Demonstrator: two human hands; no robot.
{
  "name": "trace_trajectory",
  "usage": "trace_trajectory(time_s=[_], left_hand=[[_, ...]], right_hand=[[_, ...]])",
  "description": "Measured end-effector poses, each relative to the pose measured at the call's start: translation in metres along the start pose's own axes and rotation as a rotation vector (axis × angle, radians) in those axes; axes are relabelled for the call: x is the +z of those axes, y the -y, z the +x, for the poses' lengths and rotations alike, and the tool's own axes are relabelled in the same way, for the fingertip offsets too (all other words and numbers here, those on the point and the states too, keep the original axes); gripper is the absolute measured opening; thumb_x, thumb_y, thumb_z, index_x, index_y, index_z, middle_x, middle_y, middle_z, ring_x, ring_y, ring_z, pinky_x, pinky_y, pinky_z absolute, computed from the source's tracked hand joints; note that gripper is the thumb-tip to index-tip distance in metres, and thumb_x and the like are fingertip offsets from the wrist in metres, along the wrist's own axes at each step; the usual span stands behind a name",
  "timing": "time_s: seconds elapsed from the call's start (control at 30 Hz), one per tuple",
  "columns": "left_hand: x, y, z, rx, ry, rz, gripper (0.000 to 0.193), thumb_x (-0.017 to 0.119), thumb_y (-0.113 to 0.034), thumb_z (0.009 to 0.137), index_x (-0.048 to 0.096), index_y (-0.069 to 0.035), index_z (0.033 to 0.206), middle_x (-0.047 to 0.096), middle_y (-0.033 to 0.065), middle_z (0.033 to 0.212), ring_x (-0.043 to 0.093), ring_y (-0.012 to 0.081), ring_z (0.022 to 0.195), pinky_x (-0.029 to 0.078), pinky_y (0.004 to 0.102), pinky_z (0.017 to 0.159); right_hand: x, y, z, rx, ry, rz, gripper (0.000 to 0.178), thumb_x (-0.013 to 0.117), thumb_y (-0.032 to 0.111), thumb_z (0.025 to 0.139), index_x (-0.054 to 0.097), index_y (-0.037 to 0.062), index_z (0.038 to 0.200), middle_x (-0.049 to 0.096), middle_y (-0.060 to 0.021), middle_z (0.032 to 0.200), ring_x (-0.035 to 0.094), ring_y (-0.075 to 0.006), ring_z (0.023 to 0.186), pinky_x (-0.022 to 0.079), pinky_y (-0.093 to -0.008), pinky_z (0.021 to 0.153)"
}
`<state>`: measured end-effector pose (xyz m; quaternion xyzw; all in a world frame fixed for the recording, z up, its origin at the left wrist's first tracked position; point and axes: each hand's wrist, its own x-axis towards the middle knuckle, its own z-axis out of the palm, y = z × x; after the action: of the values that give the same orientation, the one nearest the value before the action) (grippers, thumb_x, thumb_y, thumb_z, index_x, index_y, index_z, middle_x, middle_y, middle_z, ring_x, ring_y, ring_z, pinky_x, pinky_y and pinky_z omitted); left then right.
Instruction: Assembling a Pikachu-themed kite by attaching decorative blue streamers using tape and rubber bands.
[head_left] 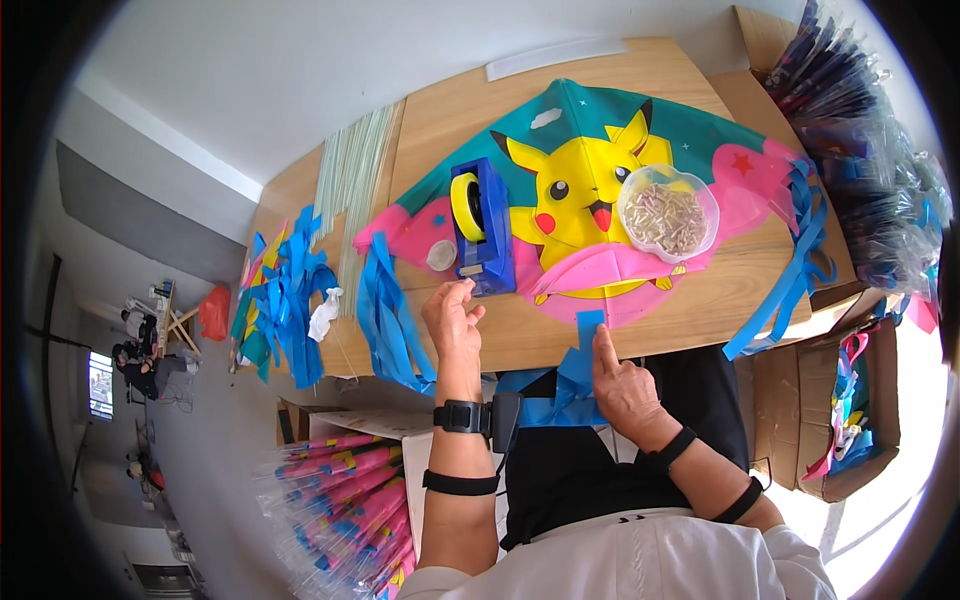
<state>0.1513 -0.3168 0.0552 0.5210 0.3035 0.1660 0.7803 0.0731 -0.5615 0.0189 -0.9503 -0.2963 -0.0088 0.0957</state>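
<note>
A kite (545, 115) printed with a yellow cartoon creature lies spread on the wooden table. My left hand (455, 320) is at the front end of a blue tape dispenser (497, 225), its fingers curled together by the cutter; anything pinched there is too small to make out. The dispenser carries a roll of yellow-rimmed tape (466, 207) and stands on the kite. My right hand (628, 392) rests its outstretched index finger beside the upper end of a blue ribbon strip (590, 322) at the kite's lower tip. More of this ribbon hangs in folds over the table's front edge.
On the kite stands a clear bowl (668, 212) of small tube-like pieces. Blue streamers (388, 315) hang at both sides. Thin pale rods (352, 180) and a heap of blue ribbons (295, 290) lie left. Boxes (780, 410) and bagged kites (345, 510) surround the table.
</note>
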Motion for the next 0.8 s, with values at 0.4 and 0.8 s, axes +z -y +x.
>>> trace_trajectory(time_s=[0.4,0.8], left_hand=[[0.007,0.040,-0.029,-0.406,0.287,-0.011,0.009,0.064,-0.010,0.086,0.057,-0.004,0.085,0.044,-0.0034,0.062,0.037,0.0054,0.047,0.026,0.0206,0.039],[0.051,0.072,-0.050,-0.440,0.462,0.211,0.015,0.065,-0.010,0.085,0.065,0.002,0.095,0.041,-0.0065,0.057,0.031,0.0024,0.040,0.022,0.0194,0.035]], right_hand=[[-0.001,0.000,-0.001,-0.004,0.004,0.003,0.049,0.058,0.003,0.073,0.051,-0.0165,0.117,0.033,-0.0342,0.139,0.064,-0.0250,0.060,0.054,-0.0344,0.053],[0.003,-0.004,0.000,0.015,0.035,0.047,0.050,0.059,0.006,0.074,0.050,-0.0159,0.118,0.032,-0.0310,0.142,0.064,-0.0268,0.067,0.055,-0.0371,0.054]])
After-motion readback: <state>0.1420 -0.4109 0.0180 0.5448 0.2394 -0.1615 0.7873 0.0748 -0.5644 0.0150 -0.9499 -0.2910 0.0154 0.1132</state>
